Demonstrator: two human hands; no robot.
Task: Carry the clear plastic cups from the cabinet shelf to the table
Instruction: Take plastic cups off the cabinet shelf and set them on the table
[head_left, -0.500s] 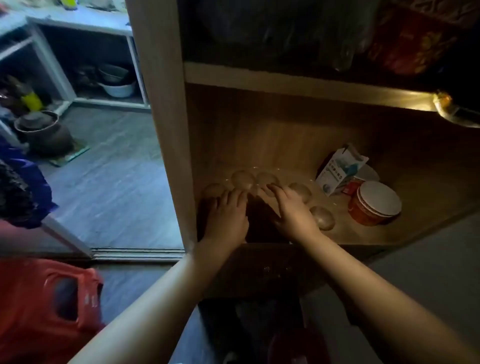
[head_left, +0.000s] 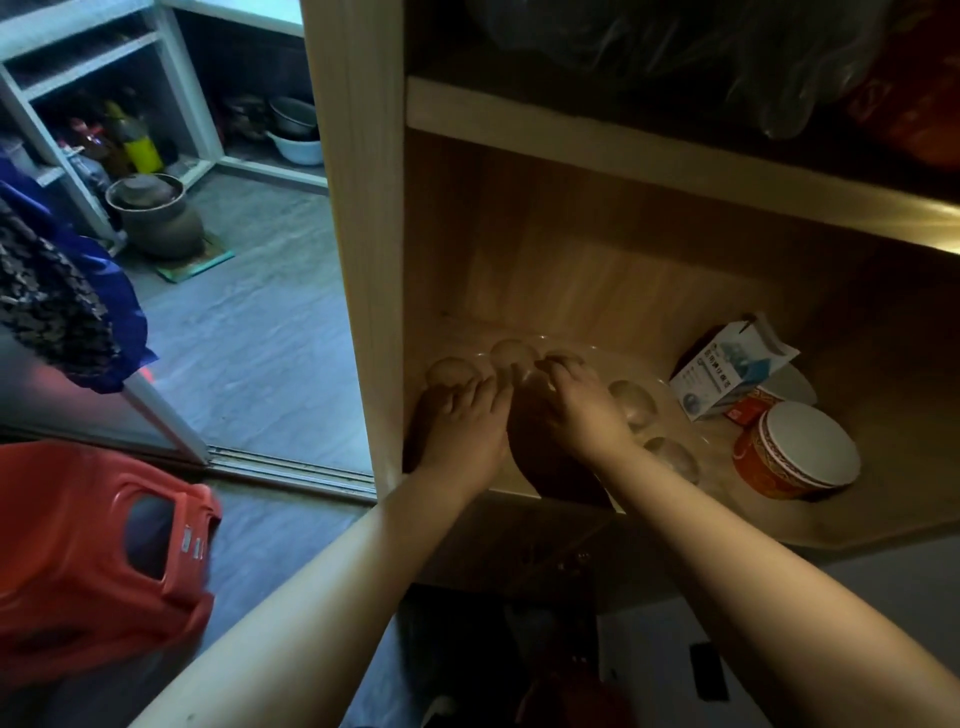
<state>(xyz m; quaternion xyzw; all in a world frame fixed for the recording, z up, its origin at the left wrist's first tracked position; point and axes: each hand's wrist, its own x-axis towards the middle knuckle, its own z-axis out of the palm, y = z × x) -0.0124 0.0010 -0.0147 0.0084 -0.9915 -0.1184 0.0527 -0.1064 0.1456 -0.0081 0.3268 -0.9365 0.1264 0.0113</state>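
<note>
Two hands on the cabinet shelf (head_left: 519, 483), left hand (head_left: 462, 426) and right hand (head_left: 582, 410) fingers spread, among clear plastic cups (head_left: 631, 402).

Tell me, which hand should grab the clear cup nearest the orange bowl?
The right hand, probably. That clear cup sits just to its right on the shelf, while the left hand is over by the cabinet's left wall.

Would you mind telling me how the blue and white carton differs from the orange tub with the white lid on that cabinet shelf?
The blue and white carton is a box with flat sides and printed text; the orange tub is round, with a plain white lid. The carton leans with its top flap open, while the tub lies tilted with its lid on. The carton sits further back, the tub nearer the shelf's front edge. Both are on the same cabinet shelf, right of the hands.
</note>
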